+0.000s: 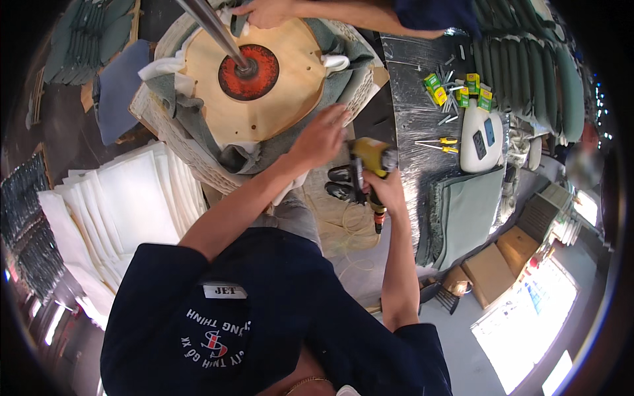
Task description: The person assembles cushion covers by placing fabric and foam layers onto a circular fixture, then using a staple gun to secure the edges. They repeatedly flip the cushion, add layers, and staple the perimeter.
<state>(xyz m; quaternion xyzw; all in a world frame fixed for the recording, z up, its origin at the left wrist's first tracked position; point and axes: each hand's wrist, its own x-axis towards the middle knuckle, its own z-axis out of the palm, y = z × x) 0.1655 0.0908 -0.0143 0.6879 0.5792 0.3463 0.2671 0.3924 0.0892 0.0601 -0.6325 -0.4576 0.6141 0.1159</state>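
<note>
My right hand (388, 190) grips a yellow and black staple gun (372, 157) with a hose fitting at its lower end, just right of the work. My left hand (321, 137) is at the near right edge of the piece, fingers curled together; what they hold, if anything, is hidden. A rounded wooden panel (198, 72) lies on grey fabric (191, 122) and white padding inside a cream woven shell (173, 153). A metal rod (214, 30) with a red disc (231, 84) rests on the panel. Across from me, another person's hand (264, 12) touches the far fabric edge.
On the right, a plastic-covered table (413, 72) bears green-yellow boxes (436, 89), loose staple strips, screwdrivers (439, 145), a white case (470, 132) and folded grey fabric (472, 208). White padding sheets (125, 198) stack at left. A thin yellowish hose (347, 241) loops below the staple gun.
</note>
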